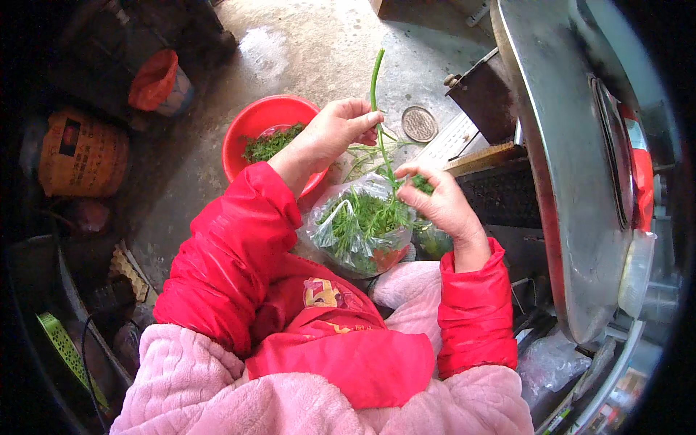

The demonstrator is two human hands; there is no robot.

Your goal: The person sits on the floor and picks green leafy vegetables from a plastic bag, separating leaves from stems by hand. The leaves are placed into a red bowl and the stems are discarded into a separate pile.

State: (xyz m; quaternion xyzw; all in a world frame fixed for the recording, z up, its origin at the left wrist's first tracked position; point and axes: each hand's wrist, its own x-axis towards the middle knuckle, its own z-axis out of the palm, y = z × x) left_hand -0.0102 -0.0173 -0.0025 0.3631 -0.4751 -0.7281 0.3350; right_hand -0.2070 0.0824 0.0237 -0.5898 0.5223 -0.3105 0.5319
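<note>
My left hand point(348, 122) grips a green leafy stalk point(376, 76) between thumb and fingers, its thick bare end pointing up and away. The stalk's leafy lower part hangs towards a clear plastic bag point(326, 228) full of feathery greens point(370, 215). Beside that lower part is my right hand point(443, 201), its thumb and forefinger curved close to the stem. Some leaves show between these fingers; whether they are pinched I cannot tell. Beyond my left wrist, a red plastic basin point(235, 138) holds plucked green leaves point(272, 145).
Loose thin stems point(361, 157) lie on the concrete floor point(326, 49) near a round drain cover point(419, 124). A metal-topped table point(565, 163) rises at right. To the left stand a bin with a red liner point(155, 81) and an orange printed sack point(84, 155).
</note>
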